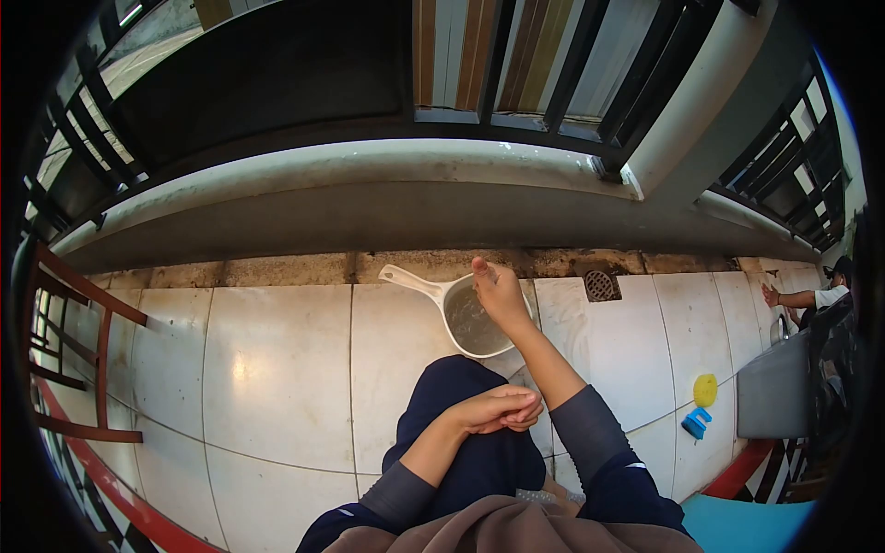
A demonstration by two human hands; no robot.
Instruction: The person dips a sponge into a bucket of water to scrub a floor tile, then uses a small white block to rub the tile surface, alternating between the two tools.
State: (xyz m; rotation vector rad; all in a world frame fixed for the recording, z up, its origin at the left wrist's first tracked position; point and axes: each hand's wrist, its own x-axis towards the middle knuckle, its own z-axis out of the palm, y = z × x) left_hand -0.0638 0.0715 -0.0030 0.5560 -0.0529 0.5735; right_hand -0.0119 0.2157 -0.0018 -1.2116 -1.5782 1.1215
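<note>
A white dipper with a long handle stands on the tiled floor in front of my knees, with cloudy water in it. Above its right side is my right hand, thumb up and the other fingers folded away from view. It looks closed, and anything inside it is hidden. My left hand lies over my dark blue trouser knee, its fingers curled together with nothing showing in them.
A floor drain lies right of the dipper. Farther right are a yellow sponge, a blue brush-like item and a grey bin. Another person's hand shows beyond. A wooden chair stands left; a low wall runs ahead.
</note>
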